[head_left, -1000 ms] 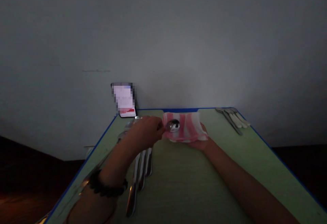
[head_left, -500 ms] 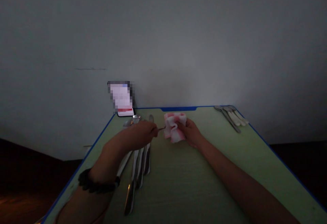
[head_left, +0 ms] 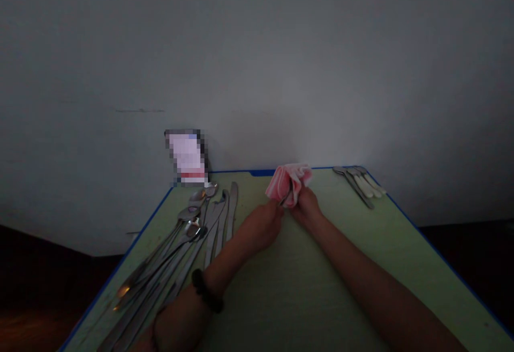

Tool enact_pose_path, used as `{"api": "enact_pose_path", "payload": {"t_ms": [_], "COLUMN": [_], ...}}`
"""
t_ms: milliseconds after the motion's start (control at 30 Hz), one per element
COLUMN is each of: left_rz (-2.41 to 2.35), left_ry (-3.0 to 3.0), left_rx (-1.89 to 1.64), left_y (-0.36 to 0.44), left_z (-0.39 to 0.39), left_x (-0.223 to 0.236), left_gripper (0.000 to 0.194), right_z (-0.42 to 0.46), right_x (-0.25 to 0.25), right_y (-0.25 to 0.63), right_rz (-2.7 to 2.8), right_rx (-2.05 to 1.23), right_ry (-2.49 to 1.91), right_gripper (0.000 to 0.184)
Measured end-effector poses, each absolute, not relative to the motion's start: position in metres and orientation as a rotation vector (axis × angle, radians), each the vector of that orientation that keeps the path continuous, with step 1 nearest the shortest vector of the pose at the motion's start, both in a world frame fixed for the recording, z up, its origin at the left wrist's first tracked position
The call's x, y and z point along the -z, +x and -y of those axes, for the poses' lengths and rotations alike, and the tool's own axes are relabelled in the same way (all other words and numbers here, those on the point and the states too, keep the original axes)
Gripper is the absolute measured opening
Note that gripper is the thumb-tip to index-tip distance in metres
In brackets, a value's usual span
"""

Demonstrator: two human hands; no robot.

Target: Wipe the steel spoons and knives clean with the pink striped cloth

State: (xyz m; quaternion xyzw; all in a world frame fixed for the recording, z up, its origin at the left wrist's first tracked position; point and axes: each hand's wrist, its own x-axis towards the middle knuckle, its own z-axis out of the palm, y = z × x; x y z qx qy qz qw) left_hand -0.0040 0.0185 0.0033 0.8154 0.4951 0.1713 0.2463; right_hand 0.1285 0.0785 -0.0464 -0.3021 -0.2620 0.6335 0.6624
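Observation:
My left hand [head_left: 263, 224] is closed around one end of a thin metal piece of cutlery [head_left: 286, 199]. Its other end runs into the folds of a pink and white cloth [head_left: 281, 182], so I cannot tell its kind. From the right side my right hand [head_left: 308, 206] grips the cloth, its fingers largely hidden behind the fabric. Both hands are close together above the far middle of the green table [head_left: 321, 288]. Left of them lie several metal spoons [head_left: 196, 199] and several table knives [head_left: 232, 207], partly covered by my left forearm.
A phone [head_left: 187, 154] with a lit, blurred screen leans on the wall [head_left: 281, 74] at the table's far left corner. Several spoons [head_left: 357, 181], some with white handles, lie at the far right corner. Blue edging [head_left: 441, 261] borders the table.
My left hand has moved right, up against the cloth, uncovering the spoons and knives. The cloth has shifted slightly right and up and now bunches open around the cutlery.

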Motion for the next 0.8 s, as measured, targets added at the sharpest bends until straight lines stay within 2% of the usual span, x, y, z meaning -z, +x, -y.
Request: {"api": "enact_pose_path", "payload": {"t_ms": [200,400,633,800], "left_rz": [-1.391,-1.359,-1.345,-1.323], "left_ry": [2.035,1.804,1.683,1.709], "left_rx": [-0.637,-0.725,-0.742,-0.728], "left_y": [-0.017,-0.011,-0.006,-0.007], "left_z": [-0.030,-0.032,-0.029,-0.028], "left_x": [-0.012,-0.001,0.012,0.014], "left_gripper": [0.029,0.035,0.031,0.032], "right_z": [-0.081,-0.090,-0.087,-0.077], "right_x": [0.030,0.032,0.036,0.034], "right_y": [0.156,0.177,0.158,0.141], "right_rz": [0.469,0.321,0.541,0.726], "right_rx": [-1.668,-1.566,-1.692,-1.602], "right_ry": [-0.527,-0.292,-0.535,-0.695], "right_gripper": [0.022,0.027,0.012,0.027]}}
